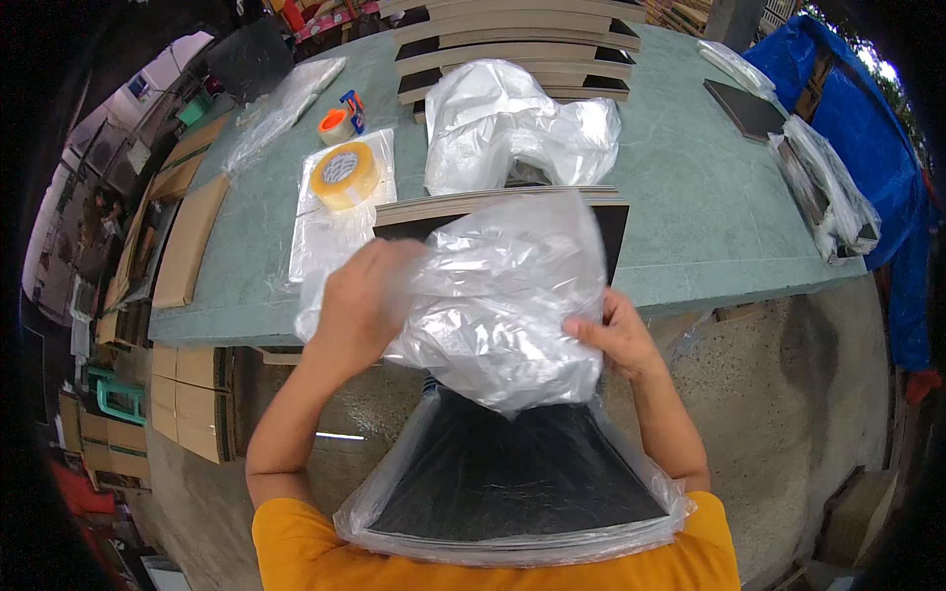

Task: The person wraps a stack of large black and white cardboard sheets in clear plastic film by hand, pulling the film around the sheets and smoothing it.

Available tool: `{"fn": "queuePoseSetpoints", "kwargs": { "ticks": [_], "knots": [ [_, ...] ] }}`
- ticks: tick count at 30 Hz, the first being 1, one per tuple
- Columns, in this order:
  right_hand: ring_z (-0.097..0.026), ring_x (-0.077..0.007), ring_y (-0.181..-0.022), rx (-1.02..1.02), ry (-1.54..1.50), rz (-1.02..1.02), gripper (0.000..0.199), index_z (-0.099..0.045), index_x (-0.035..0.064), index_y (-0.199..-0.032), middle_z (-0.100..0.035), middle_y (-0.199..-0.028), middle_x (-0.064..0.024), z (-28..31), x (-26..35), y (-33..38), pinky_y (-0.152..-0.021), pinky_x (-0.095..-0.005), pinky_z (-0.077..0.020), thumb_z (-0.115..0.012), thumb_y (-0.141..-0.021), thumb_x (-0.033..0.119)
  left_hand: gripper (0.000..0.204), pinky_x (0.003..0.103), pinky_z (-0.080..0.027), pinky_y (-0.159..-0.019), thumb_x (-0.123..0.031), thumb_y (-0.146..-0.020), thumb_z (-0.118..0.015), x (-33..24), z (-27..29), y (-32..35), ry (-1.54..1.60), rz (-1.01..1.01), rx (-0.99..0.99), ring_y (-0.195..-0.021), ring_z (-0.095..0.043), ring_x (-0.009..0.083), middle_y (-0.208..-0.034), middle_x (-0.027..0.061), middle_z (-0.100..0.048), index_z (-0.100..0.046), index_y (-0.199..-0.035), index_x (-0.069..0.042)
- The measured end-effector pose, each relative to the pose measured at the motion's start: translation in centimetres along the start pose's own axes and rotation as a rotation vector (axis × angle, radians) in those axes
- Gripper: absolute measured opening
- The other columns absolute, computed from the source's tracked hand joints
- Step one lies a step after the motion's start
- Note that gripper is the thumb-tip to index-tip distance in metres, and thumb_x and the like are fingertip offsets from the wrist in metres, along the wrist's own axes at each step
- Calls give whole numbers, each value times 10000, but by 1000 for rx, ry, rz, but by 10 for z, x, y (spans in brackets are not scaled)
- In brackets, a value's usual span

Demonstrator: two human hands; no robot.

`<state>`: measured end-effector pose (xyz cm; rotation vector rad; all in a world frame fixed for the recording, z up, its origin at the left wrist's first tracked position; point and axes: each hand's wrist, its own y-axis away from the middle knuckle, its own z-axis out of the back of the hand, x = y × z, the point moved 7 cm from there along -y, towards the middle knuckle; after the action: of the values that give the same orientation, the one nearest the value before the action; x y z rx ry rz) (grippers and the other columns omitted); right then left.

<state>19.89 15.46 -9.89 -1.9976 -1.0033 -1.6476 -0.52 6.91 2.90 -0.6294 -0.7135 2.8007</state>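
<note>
A crumpled clear plastic bag (503,305) is spread between my hands at the front edge of the table. My left hand (360,300), slightly blurred, is closed on the bag's left side. My right hand (621,335) pinches its right side, thumb on top. Behind the bag, partly hidden by it, is a stack of black boards with pale edges (613,236). Close to my body, a plastic-wrapped black board stack (512,468) lies below the bag. Another loose clear plastic bag (503,108) rests farther back on the table.
On the green table (690,227), a large roll of clear tape (345,175) sits on flat plastic sheets (315,236), near a smaller tape roll (336,125). Tall stacked boards (517,44) stand at the back. At right are a wrapped bundle (823,187) and blue tarp (862,128).
</note>
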Motion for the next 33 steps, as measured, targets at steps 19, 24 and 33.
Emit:
{"fn": "queuePoseSetpoints", "kwargs": {
  "ticks": [19, 24, 33],
  "knots": [
    [-463, -53, -492, -129, 331, -70, 214, -613, 15, -721, -562, -589, -7, 28, -50, -2, -417, -227, -375, -643, -739, 226, 313, 301, -446, -678, 29, -599, -625, 29, -32, 13, 16, 166, -36, -730, -564, 232, -794, 114, -564, -549, -898, -23],
    [-482, -44, -553, -128, 157, -104, 189, -569, 25, -675, -559, -616, 7, 13, -34, 3, -487, -179, -368, -672, -721, 177, 405, 268, -443, -581, -31, -635, -677, -19, -47, 32, 278, 205, 169, -704, -534, 163, -858, 82, -532, -524, -1009, -60],
    [-511, -80, -656, 36, 26, -56, 199, -545, 22, -814, -561, -709, -23, 24, -25, 9, -597, -216, -409, -603, -773, 208, 660, 229, -442, -601, -12, -628, -698, -9, -120, 22, 775, 338, 449, -652, -522, 99, -738, 30, -514, -399, -1213, -76]
  ]
}}
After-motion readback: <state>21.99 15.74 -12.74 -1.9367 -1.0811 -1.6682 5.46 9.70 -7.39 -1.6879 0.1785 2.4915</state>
